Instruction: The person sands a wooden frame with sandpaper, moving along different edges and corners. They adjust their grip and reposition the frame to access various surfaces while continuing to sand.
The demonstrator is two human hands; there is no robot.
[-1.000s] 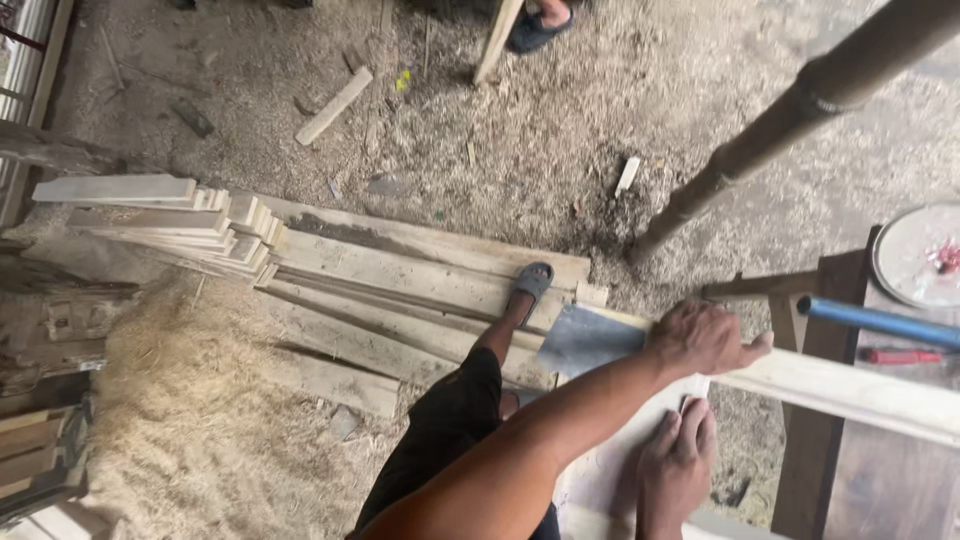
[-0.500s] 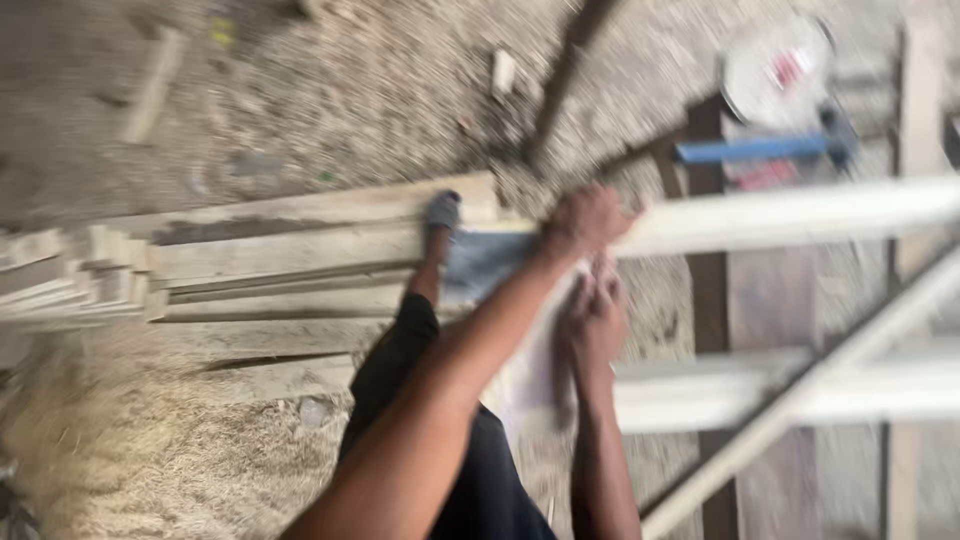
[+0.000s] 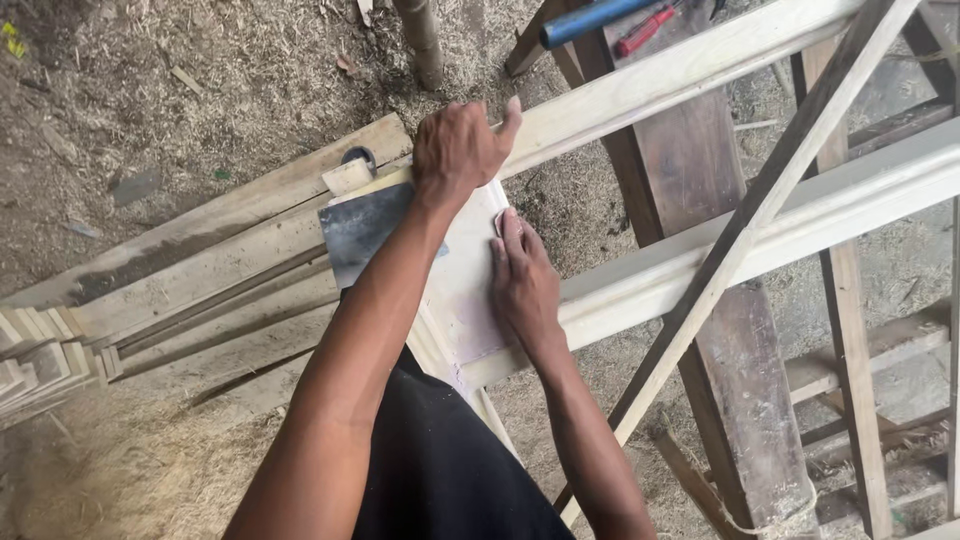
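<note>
The floor is bare earth strewn with sawdust, wood chips and shavings, thickest at the lower left. Long planks lie on it side by side, running from the left edge up toward the middle. A stack of short boards sits at the left edge, on the plank ends. A post stands up from the ground near the top. A dark bench stands on the right; pale rails lie across it, and a blue tube and red tool rest on its far end.
</note>
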